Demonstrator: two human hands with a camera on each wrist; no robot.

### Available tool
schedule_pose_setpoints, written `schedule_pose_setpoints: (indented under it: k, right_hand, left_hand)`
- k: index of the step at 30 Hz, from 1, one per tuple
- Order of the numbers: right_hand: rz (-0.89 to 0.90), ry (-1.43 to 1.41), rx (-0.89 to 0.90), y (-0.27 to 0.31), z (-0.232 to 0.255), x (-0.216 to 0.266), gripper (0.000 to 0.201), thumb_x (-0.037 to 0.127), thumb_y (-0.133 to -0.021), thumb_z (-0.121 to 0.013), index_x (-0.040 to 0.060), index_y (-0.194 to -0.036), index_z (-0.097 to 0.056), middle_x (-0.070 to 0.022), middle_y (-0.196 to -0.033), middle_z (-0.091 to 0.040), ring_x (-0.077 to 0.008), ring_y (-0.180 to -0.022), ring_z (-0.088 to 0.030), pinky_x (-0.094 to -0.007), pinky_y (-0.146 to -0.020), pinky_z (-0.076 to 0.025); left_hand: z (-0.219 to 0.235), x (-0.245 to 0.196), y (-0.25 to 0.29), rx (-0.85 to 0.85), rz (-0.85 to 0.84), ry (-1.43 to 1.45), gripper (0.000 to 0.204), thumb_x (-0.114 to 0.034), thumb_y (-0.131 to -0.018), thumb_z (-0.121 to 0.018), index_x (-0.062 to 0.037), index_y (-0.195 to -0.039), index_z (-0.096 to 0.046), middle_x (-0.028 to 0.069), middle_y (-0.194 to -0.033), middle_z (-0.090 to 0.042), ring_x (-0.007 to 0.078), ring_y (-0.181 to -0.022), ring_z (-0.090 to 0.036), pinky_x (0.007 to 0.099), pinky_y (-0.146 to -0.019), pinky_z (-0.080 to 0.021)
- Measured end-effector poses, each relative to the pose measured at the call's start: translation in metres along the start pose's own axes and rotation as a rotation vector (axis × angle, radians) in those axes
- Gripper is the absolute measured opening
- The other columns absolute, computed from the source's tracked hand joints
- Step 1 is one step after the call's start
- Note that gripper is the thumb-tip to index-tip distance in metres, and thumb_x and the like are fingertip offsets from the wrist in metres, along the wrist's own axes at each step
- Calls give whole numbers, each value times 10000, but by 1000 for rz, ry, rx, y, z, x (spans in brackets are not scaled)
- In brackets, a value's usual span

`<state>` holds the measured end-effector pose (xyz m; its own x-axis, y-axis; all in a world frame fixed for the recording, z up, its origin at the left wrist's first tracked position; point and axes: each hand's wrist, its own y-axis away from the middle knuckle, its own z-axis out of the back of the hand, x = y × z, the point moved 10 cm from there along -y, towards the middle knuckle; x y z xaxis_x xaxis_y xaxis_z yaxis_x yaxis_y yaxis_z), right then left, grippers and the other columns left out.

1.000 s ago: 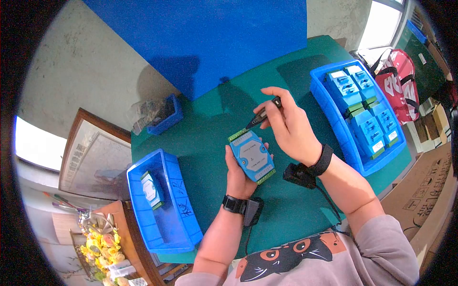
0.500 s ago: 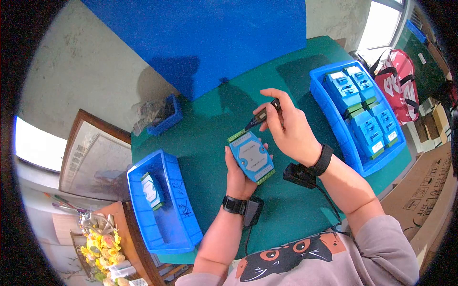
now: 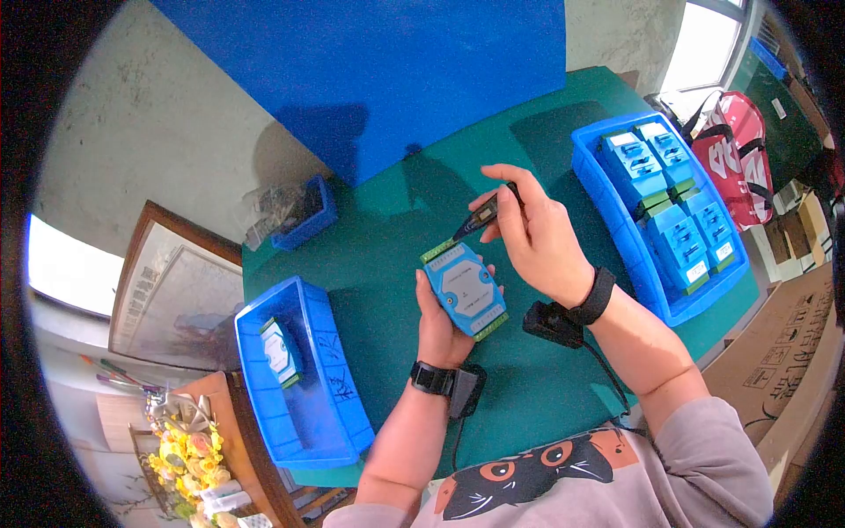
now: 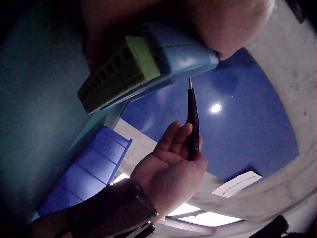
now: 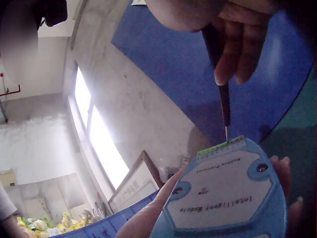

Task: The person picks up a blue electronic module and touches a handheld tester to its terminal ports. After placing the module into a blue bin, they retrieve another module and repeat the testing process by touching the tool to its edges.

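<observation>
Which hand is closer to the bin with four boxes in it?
Right. In the head view, the right hand, holding the screwdriver, is left of the bin; the left hand, gripping another box, is farther left and lower in the picture.

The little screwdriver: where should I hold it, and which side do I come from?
I'd pinch the screwdriver by its dark handle, with thumb and fingers, coming from the end away from the blue module. The handle is much wider than the thin metal tip, and the tip points at the green strip, so gripping up there should leave it free.
</observation>
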<state>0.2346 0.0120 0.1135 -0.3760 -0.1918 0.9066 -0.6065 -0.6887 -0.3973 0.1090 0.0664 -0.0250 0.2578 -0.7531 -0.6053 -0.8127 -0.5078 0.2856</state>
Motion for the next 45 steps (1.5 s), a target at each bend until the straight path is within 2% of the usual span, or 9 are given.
schedule_pose_setpoints:
  k: [12, 27, 33, 39, 45]
  right_hand:
    - [-12, 20, 3, -1, 2, 2, 328, 143, -990, -427, -14, -1277, -438, -158, -754, -654, -237, -612, -673, -347, -489, -522]
    - [-2, 46, 25, 0, -2, 5, 381, 109, -964, -463, -24, -1314, -389, -175, -736, -650, -295, -630, -668, -393, -535, -513]
    - [-10, 72, 46, 0, -1, 3, 375, 139, -983, -435, -13, -1323, -393, -167, -751, -658, -266, -628, -673, -375, -504, -516]
    - [13, -17, 22, 1, -1, 5, 375, 210, -1018, -365, -4, -1322, -414, -138, -707, -656, -241, -538, -649, -349, -483, -523]
    - [7, 52, 19, 1, 1, 6, 361, 193, -1018, -367, 8, -1324, -417, -133, -668, -646, -239, -530, -650, -349, -474, -516]
  left_hand:
    - [-1, 1, 0, 3, -2, -8, 716, -642, -954, -259, -67, -1328, -465, 107, -1246, -570, 272, -1152, -551, 491, -977, -457]
    - [2, 2, -1, 25, 9, 7, 723, -647, -952, -250, -68, -1334, -455, 119, -1254, -562, 276, -1152, -551, 491, -977, -459]
    - [3, 2, -1, 6, 10, 2, 720, -644, -953, -255, -65, -1329, -460, 129, -1242, -571, 280, -1143, -558, 490, -977, -460]
    - [1, 2, 0, 21, 11, 13, 718, -642, -955, -250, -66, -1326, -466, 139, -1227, -579, 280, -1134, -564, 483, -980, -459]
    - [1, 3, -2, 25, 11, 13, 721, -644, -955, -241, -69, -1327, -466, 146, -1223, -581, 283, -1133, -564, 480, -984, -457]
